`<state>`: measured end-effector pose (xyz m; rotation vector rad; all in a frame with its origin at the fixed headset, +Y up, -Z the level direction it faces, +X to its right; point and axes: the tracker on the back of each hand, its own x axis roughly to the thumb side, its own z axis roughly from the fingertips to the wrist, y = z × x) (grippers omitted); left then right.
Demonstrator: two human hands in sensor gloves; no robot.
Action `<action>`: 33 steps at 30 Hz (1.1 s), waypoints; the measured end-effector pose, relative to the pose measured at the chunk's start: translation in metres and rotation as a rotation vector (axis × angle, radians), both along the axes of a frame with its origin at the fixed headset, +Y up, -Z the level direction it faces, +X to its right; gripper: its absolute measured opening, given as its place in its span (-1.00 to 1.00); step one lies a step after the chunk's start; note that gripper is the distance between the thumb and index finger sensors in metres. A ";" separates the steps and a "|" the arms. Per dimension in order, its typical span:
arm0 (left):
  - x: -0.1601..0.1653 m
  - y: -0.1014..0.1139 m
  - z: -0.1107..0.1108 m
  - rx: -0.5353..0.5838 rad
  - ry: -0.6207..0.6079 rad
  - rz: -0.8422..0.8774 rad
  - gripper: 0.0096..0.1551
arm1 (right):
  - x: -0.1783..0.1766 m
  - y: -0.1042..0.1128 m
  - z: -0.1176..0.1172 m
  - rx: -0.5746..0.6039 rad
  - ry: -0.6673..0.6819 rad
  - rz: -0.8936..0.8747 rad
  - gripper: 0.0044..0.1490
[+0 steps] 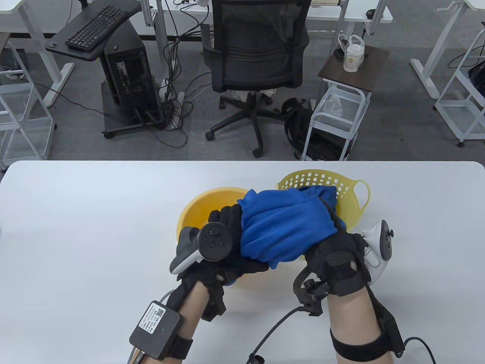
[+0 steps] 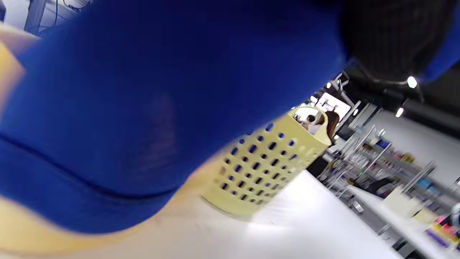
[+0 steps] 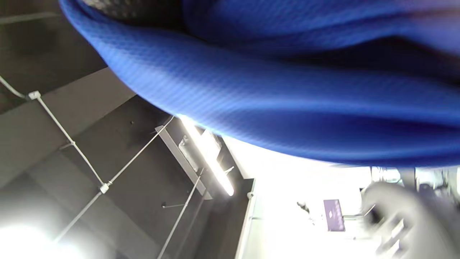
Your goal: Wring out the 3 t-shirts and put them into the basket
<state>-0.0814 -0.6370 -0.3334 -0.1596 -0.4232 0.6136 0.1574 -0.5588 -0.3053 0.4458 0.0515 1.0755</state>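
A bunched blue t-shirt [image 1: 284, 223] hangs between both hands above a yellow basin [image 1: 197, 212]. My left hand [image 1: 231, 242] grips its left end, fingers curled into the cloth. My right hand [image 1: 329, 246] grips the right end from below. Behind them stands a pale yellow perforated basket [image 1: 341, 185] with more blue cloth showing inside. In the left wrist view the blue t-shirt [image 2: 143, 108] fills most of the frame, with the basket [image 2: 266, 165] beyond it. The right wrist view shows blue t-shirt [image 3: 287, 100] fabric close up and the ceiling.
The white table [image 1: 75, 246] stretches wide to the left and right of the basin. Beyond its far edge are an office chair [image 1: 257, 57], a computer tower [image 1: 129, 76] and a small white trolley [image 1: 337, 113]. A cable [image 1: 273, 333] trails by my right wrist.
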 end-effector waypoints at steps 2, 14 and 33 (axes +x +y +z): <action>0.009 -0.007 -0.004 -0.013 0.050 0.204 0.08 | -0.002 0.000 0.001 0.048 -0.038 0.049 -0.43; -0.029 -0.029 -0.018 -0.450 -0.200 1.376 -0.45 | 0.005 -0.026 -0.026 -0.069 -0.229 0.162 -0.41; 0.016 -0.027 0.010 -0.026 0.042 0.217 0.56 | -0.026 -0.022 0.000 -0.144 0.116 -0.046 -0.37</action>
